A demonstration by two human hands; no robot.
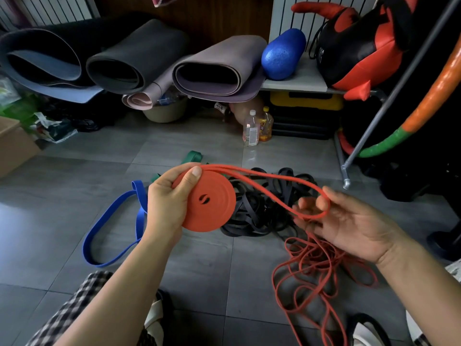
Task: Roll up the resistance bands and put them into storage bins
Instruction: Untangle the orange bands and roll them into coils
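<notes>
My left hand (pixel 166 198) grips a flat, tightly wound coil of red band (pixel 212 203), thumb pressed on its upper face. A free loop of the same red band (pixel 274 186) runs from the coil's top rightward and hooks around the fingers of my right hand (pixel 349 226), which is palm-up with fingers loosely curled. On the grey tile floor lie a tangle of thin red bands (pixel 316 265) under my right hand, a heap of black bands (pixel 264 208) behind the coil, a blue band (pixel 112 228) at the left, and a green band (pixel 192 157) farther back.
Rolled mats (pixel 134 58) and a blue foam roller (pixel 283 54) sit on a low shelf at the back. Two bottles (pixel 257 128) stand on the floor beneath it. A metal rack leg (pixel 346 171) and a cardboard box (pixel 12 143) flank the floor area. No storage bin is clearly visible.
</notes>
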